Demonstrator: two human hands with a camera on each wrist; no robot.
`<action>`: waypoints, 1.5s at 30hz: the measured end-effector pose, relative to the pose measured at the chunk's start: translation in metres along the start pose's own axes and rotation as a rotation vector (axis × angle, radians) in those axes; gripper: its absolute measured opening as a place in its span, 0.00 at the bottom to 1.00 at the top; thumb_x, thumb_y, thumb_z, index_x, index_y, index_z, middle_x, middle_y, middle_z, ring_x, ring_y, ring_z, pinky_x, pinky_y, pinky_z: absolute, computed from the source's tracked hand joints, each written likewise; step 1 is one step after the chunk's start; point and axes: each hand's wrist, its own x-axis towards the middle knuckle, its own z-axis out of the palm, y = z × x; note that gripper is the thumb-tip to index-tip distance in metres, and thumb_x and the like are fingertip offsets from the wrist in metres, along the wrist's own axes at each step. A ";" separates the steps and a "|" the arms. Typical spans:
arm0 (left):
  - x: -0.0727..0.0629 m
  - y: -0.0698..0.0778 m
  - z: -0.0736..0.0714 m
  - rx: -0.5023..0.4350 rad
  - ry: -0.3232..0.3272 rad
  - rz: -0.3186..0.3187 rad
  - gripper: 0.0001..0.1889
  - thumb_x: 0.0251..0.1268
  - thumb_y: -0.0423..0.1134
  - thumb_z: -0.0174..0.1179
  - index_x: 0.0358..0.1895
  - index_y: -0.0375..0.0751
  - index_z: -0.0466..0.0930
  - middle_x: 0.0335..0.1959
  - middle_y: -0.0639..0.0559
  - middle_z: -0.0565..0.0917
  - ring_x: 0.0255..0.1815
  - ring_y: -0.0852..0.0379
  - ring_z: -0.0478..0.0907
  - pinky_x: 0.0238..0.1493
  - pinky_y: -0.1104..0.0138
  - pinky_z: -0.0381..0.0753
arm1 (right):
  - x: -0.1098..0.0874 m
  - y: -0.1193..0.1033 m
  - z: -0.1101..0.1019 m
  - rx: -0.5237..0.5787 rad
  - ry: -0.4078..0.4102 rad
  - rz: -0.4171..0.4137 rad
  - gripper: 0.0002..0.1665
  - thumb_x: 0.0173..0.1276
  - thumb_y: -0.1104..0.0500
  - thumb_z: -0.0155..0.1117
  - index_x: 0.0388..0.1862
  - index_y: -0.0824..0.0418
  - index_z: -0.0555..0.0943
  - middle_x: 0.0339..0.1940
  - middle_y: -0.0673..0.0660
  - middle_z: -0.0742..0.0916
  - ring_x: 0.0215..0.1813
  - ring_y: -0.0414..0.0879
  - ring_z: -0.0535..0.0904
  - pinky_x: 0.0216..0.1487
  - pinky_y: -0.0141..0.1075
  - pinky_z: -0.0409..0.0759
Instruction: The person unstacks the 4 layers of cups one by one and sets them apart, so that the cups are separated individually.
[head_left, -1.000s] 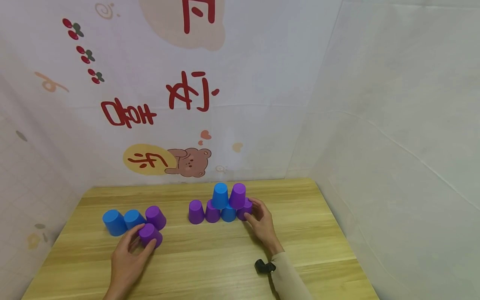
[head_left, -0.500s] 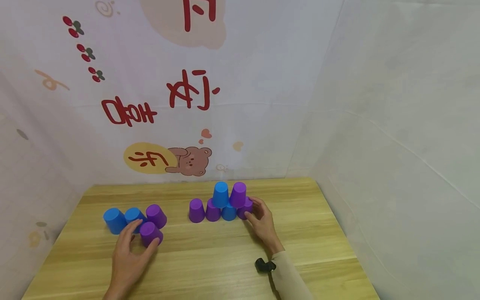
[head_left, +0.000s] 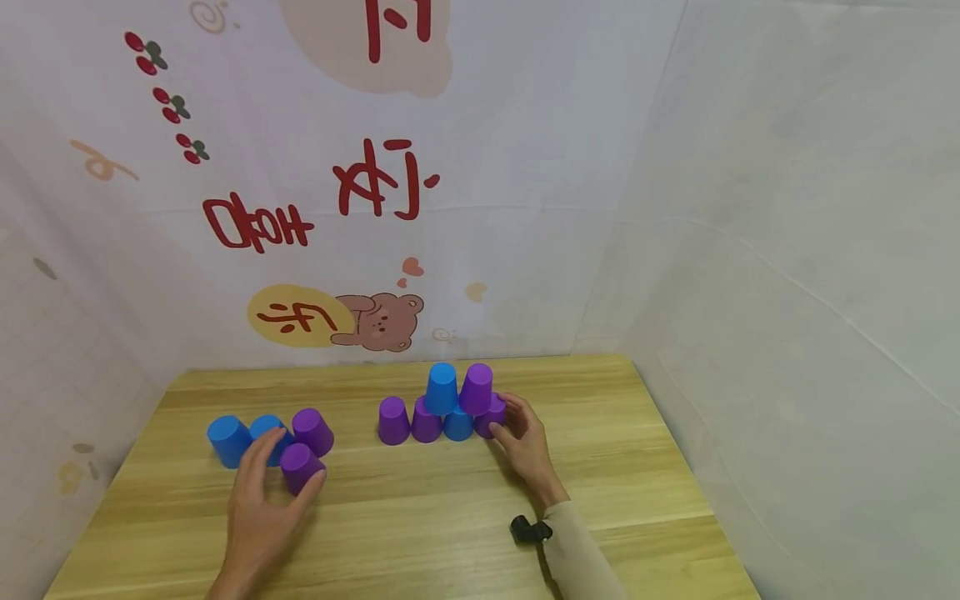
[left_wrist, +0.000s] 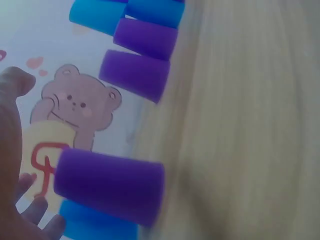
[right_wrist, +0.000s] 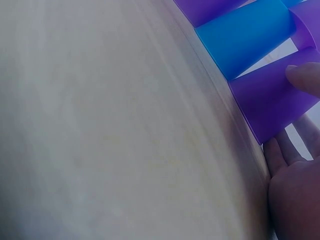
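Observation:
At the table's left, my left hand spreads its thumb and fingers around a near purple cup, which stands upside down. In the left wrist view, the fingers are apart from a purple cup. Behind it are two blue cups and another purple cup. To the right, a row has purple cups, a blue cup and a purple end cup. A blue cup and a purple cup sit on top. My right hand holds the end cup between thumb and fingers.
A wood-grain table bears the cups. White printed cloth hangs behind its far edge and along both sides. A small black object is attached at the right wrist, by the sleeve.
My left thumb and fingers have spread away from the near purple cup and let go of it. The cup stays in place. My right hand and the stacked cups hold still.

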 end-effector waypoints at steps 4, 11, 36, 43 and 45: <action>0.006 0.009 0.004 -0.047 0.022 0.118 0.52 0.47 0.30 0.85 0.82 0.37 0.75 0.80 0.29 0.76 0.83 0.83 0.60 0.81 0.86 0.56 | -0.001 -0.001 0.002 -0.003 0.001 -0.008 0.34 0.79 0.74 0.69 0.80 0.59 0.76 0.77 0.67 0.85 0.80 0.66 0.81 0.80 0.32 0.82; 0.014 0.028 0.018 -0.087 -0.060 0.099 0.53 0.51 0.32 0.85 0.85 0.50 0.73 0.84 0.39 0.74 0.83 0.77 0.62 0.77 0.89 0.59 | -0.001 -0.003 0.004 -0.013 -0.002 -0.025 0.34 0.78 0.73 0.70 0.80 0.59 0.76 0.77 0.67 0.85 0.79 0.64 0.82 0.79 0.32 0.82; 0.035 0.064 0.087 -0.193 -0.286 0.124 0.44 0.68 0.43 0.81 0.85 0.52 0.71 0.86 0.45 0.73 0.87 0.35 0.69 0.83 0.24 0.69 | 0.000 -0.006 0.002 0.000 0.024 -0.026 0.35 0.76 0.75 0.71 0.80 0.63 0.76 0.75 0.71 0.85 0.73 0.45 0.86 0.76 0.31 0.83; 0.044 0.077 0.097 -0.230 -0.328 0.117 0.42 0.70 0.44 0.80 0.85 0.49 0.71 0.86 0.42 0.73 0.87 0.33 0.69 0.82 0.24 0.71 | 0.000 -0.006 0.003 0.001 0.023 -0.012 0.35 0.77 0.74 0.70 0.81 0.62 0.75 0.77 0.70 0.85 0.75 0.49 0.85 0.78 0.34 0.83; 0.045 0.080 0.099 -0.235 -0.341 0.107 0.42 0.70 0.45 0.79 0.84 0.49 0.71 0.86 0.42 0.73 0.88 0.33 0.69 0.83 0.24 0.70 | -0.002 -0.006 0.003 -0.003 0.018 -0.016 0.35 0.78 0.74 0.70 0.81 0.63 0.75 0.77 0.70 0.85 0.76 0.52 0.85 0.78 0.35 0.83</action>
